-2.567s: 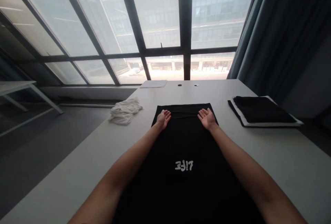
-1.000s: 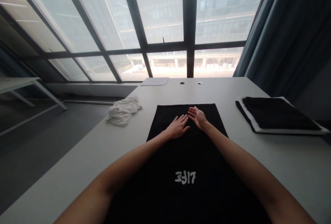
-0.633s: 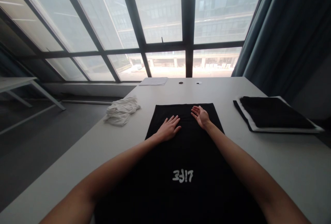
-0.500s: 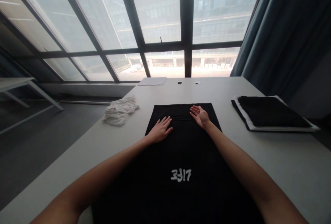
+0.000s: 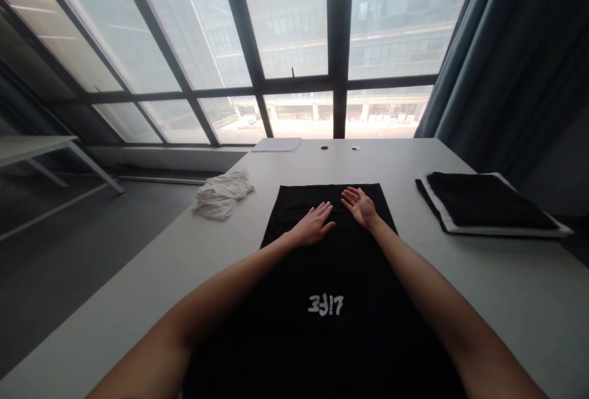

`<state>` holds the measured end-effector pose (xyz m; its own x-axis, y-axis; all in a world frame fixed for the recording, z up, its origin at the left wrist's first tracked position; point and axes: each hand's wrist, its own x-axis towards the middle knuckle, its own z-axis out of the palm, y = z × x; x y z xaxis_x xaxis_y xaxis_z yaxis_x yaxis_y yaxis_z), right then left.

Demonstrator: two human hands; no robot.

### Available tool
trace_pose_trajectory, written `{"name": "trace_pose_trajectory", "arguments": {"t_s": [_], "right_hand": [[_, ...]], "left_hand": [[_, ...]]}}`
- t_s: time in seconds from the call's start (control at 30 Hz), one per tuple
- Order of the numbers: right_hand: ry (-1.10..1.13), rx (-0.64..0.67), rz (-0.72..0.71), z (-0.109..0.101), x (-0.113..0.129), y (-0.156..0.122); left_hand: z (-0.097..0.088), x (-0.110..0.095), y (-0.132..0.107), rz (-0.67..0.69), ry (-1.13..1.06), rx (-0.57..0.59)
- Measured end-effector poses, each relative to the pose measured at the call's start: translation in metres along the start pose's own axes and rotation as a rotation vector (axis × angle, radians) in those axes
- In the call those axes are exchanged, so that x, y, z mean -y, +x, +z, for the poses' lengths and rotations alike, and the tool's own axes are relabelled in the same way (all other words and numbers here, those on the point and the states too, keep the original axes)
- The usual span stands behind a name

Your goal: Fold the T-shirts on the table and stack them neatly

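Note:
A black piece of clothing, which looks like a T-shirt (image 5: 322, 270), lies spread on the white table with its straight edge at the far side. White lettering on it reads "LIFE" upside down from where I look. My left hand (image 5: 313, 224) rests on the upper part of the cloth, palm down, fingers stretched out. Near the far right corner of the cloth is my right hand (image 5: 359, 206), turned on its side with the palm partly up and the fingers extended. Neither hand grips anything. The near end of the shirt runs out of view.
A crumpled white cloth (image 5: 223, 194) lies on the table (image 5: 156, 288) to the left. Folded black and white garments (image 5: 492, 202) are stacked at the right. Papers (image 5: 277, 145) lie at the far edge, before large windows and a curtain (image 5: 483, 61).
My left hand has slid to the right across the black cloth, closer to my right hand. My right hand has stayed nearly in place. The whole view has shifted slightly.

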<state>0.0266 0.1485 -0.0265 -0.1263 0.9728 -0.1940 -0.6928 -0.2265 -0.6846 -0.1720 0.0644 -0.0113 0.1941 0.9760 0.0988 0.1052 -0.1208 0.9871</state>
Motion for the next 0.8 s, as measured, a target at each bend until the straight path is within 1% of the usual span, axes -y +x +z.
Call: {"name": "trace_pose_trajectory", "arguments": {"t_s": [0.03, 0.07, 0.1, 0.13, 0.2, 0.3, 0.33, 0.37, 0.4, 0.43, 0.47, 0.6, 0.63, 0.67, 0.7, 0.73, 0.8], "right_hand": [[0.002, -0.005, -0.002, 0.001, 0.000, 0.000], [0.003, -0.009, -0.004, 0.001, -0.001, 0.000], [0.003, -0.013, -0.006, 0.002, -0.001, 0.000], [0.003, -0.016, -0.006, 0.002, -0.002, 0.000], [0.003, -0.018, -0.003, 0.000, -0.002, 0.001], [0.009, -0.018, 0.015, -0.002, 0.000, 0.003], [0.012, -0.021, 0.022, -0.002, 0.001, 0.004], [0.013, -0.026, 0.028, -0.001, 0.002, 0.005], [0.012, -0.033, 0.036, 0.002, 0.001, 0.005], [0.010, -0.036, 0.044, 0.007, -0.001, 0.006], [0.008, -0.033, 0.055, 0.014, -0.004, 0.006], [-0.009, 0.033, 0.131, 0.045, -0.029, 0.009], [-0.016, 0.040, 0.154, 0.049, -0.033, 0.010], [-0.024, 0.040, 0.176, 0.050, -0.035, 0.012], [-0.032, 0.036, 0.196, 0.046, -0.032, 0.015], [-0.037, 0.028, 0.209, 0.039, -0.024, 0.018], [-0.044, -0.002, 0.208, 0.016, 0.004, 0.027]], "left_hand": [[0.008, 0.002, 0.006, -0.009, -0.006, 0.032], [0.012, 0.004, 0.012, -0.029, -0.012, 0.037], [0.009, 0.007, 0.017, -0.054, -0.016, 0.016], [0.002, 0.010, 0.021, -0.077, -0.013, -0.022], [-0.026, 0.016, 0.027, -0.095, 0.046, -0.124], [-0.074, 0.022, 0.030, -0.092, 0.226, -0.263], [-0.085, 0.023, 0.031, -0.097, 0.260, -0.302], [-0.092, 0.023, 0.031, -0.100, 0.278, -0.335], [-0.094, 0.023, 0.033, -0.096, 0.278, -0.356], [-0.091, 0.023, 0.035, -0.084, 0.265, -0.359], [-0.084, 0.024, 0.038, -0.062, 0.240, -0.344], [-0.037, 0.027, 0.055, 0.013, 0.128, -0.219], [-0.029, 0.029, 0.058, 0.017, 0.120, -0.203], [-0.025, 0.030, 0.060, 0.016, 0.127, -0.190], [-0.025, 0.031, 0.061, 0.013, 0.138, -0.181], [-0.029, 0.032, 0.061, 0.006, 0.143, -0.174], [-0.049, 0.031, 0.059, -0.028, 0.130, -0.187]]}}
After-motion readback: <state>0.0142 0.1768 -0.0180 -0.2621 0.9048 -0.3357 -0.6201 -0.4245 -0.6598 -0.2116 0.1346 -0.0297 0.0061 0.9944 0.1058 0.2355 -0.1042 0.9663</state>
